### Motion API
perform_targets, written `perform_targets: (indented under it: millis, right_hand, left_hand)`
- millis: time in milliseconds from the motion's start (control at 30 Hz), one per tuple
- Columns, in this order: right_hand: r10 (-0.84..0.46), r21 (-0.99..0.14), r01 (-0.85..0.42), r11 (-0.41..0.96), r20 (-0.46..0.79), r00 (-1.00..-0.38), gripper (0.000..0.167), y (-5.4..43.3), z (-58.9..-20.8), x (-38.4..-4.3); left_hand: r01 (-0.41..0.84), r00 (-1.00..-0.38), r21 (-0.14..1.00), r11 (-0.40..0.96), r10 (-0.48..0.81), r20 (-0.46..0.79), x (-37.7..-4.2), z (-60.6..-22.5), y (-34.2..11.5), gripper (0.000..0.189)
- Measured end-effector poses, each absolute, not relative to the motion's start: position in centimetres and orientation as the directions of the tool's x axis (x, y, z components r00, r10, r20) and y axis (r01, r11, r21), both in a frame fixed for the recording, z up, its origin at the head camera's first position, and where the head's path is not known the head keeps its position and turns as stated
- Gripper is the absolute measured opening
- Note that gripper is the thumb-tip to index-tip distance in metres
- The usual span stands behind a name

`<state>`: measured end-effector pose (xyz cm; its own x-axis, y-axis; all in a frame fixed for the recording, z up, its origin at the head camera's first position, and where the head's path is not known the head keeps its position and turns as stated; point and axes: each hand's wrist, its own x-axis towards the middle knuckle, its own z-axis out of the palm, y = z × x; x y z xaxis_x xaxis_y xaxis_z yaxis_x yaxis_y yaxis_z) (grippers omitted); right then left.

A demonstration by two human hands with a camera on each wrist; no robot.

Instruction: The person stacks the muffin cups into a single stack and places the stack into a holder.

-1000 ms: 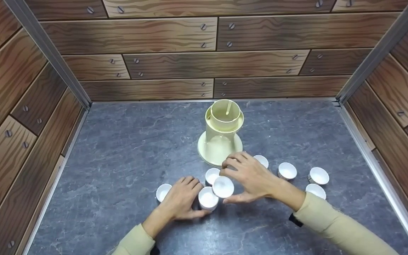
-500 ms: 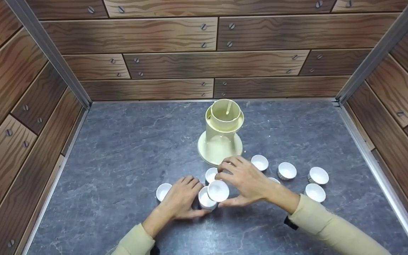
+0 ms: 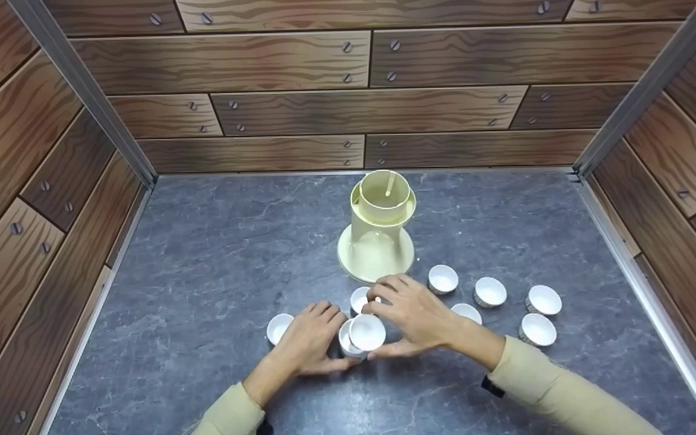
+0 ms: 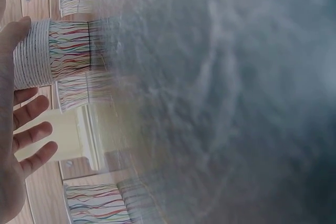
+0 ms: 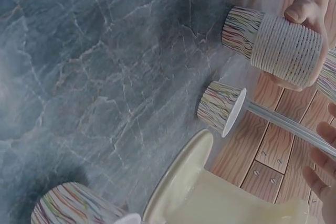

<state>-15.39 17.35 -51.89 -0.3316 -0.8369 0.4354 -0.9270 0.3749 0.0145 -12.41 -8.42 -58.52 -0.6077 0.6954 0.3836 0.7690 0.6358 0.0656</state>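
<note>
My left hand [image 3: 312,338] grips a stack of paper cups [image 5: 286,51], its thumb and fingers round the many white rims. The lowest cup of the stack shows coloured wavy stripes in both wrist views. My right hand [image 3: 414,314] holds a white-lined paper cup [image 3: 367,332] between thumb and fingers, overlapping the stack's top in the head view. This cup is out of sight in the right wrist view, where only the right fingers [image 5: 317,161] show. Just beyond the stack stands a single striped paper cup [image 5: 218,106].
A pale yellow cylinder [image 3: 378,241] with a wide round base stands beyond the hands. More paper cups stand on the dark marbled table, one [image 3: 279,328] left of my left hand and several to the right, including a far-right cup [image 3: 544,299]. Wood-patterned walls enclose the table.
My right hand has moved left and toward the person with the paper cup, bringing it over the stack. Cups behind the right wrist are now more visible. The left hand stays put.
</note>
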Motion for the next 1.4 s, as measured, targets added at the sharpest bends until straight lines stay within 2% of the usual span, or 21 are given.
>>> perform_targets:
  millis: [267,733,1400]
  right_hand:
    - [-0.84,0.01,-0.924,0.383,0.419,-0.344,0.069,17.1,-52.5,-15.2]
    - [-0.845,-0.006,-0.921,0.389,0.397,-0.359,0.069,16.6,-53.2,-15.2]
    - [-0.84,-0.031,-0.914,0.405,0.383,-0.385,0.07,16.3,-54.6,-15.5]
  left_hand:
    - [0.766,-0.612,0.056,0.64,0.702,0.364,-12.4,-58.5,-8.3,0.07]
    - [0.773,-0.591,0.029,0.634,0.701,0.399,-12.4,-58.4,-8.3,0.069]
    - [0.76,-0.615,0.03,0.649,0.704,0.356,-12.3,-58.5,-8.4,0.071]
